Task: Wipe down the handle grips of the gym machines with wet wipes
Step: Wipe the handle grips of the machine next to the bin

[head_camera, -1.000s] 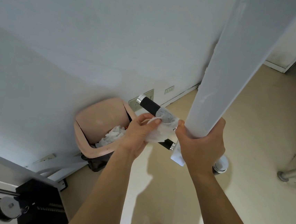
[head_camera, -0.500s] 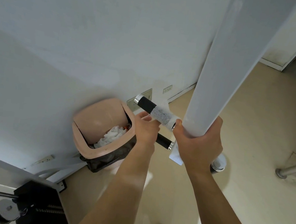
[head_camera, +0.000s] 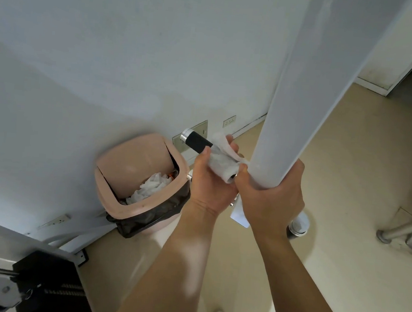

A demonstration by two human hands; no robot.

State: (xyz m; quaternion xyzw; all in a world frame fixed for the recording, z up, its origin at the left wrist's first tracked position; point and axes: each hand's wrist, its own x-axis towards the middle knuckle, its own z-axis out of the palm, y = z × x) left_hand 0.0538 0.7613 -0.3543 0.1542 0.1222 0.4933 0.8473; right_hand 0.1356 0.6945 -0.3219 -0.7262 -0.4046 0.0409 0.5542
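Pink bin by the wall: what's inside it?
Crumpled white wipes lie inside the pink bin, with a black liner bag. Its swing lid hides whatever lies deeper.

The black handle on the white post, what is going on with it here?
A person is wiping it. The left hand holds a wet wipe wrapped around the black handle grip, close to the white post. The outer end of the grip, with its chrome cap, is bare. The right hand grips the post itself. A pink bin with crumpled white wipes inside stands on the floor by the wall.
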